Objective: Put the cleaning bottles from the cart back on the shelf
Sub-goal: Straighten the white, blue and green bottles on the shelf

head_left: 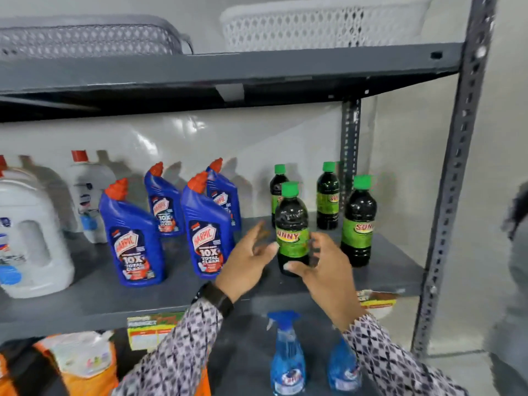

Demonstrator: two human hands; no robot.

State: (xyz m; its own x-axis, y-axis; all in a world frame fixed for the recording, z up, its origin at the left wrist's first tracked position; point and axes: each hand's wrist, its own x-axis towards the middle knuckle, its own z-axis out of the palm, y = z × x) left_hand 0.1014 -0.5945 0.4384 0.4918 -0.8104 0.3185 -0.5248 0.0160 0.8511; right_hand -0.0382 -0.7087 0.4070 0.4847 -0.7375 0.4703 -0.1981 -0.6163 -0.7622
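A dark Sunny bottle (291,221) with a green cap and green label stands upright near the front of the grey middle shelf (114,304). My right hand (325,267) is wrapped around its lower half, thumb at the base and fingers behind it. My left hand (248,261) hovers just left of the bottle with its fingers spread, blurred, holding nothing. Three more Sunny bottles (358,221) stand behind and to the right. The cart is out of view.
Several blue Harpic bottles (131,232) and two white jugs (31,238) fill the shelf's left part. Blue spray bottles (287,355) and an orange bag (80,367) sit below. Baskets (323,21) rest on top. A steel upright (454,178) bounds the right side, with another person (514,252) beyond.
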